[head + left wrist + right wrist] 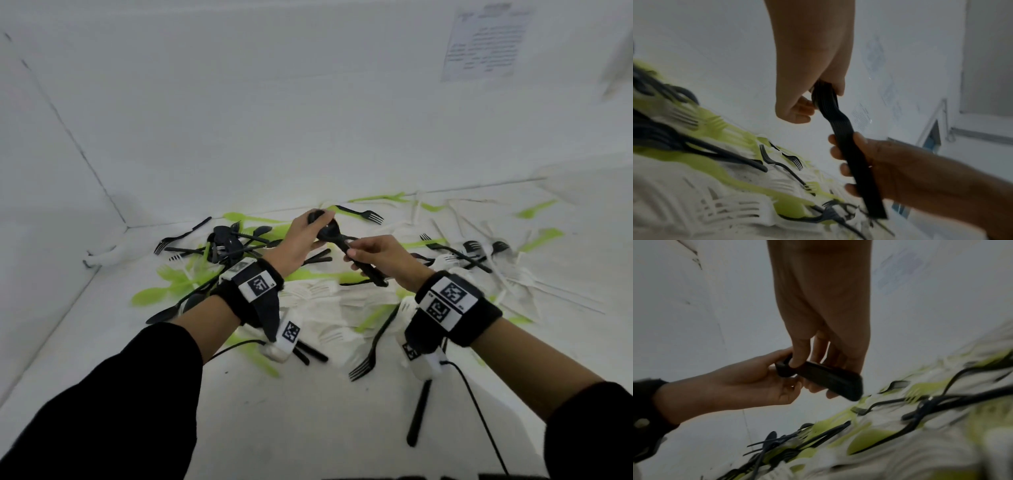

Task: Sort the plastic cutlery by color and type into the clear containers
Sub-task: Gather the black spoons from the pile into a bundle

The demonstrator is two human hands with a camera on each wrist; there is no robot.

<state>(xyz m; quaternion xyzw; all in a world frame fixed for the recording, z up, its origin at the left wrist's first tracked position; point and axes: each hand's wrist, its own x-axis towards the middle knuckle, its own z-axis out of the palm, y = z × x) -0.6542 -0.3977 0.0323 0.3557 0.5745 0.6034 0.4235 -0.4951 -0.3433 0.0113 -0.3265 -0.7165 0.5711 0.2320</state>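
Note:
Both hands hold one stack of nested black spoons [339, 245] above the table. My left hand [303, 236] grips the bowl end of the black spoon stack [823, 95]. My right hand [375, 255] wraps its fingers round the handles of the stack [830, 379]. In the left wrist view the stacked handles [857, 167] show as a thick ribbed black bar between both hands. Below lie mixed black, green and white plastic forks and spoons [308, 294] scattered on the white table. No clear container is in view.
A tangle of black cutlery [226, 245] lies at the back left. A black fork [368, 356] and a black handle [419, 411] lie near the front. White walls [239, 120] close the back and left. A printed sheet [486, 44] hangs on the wall.

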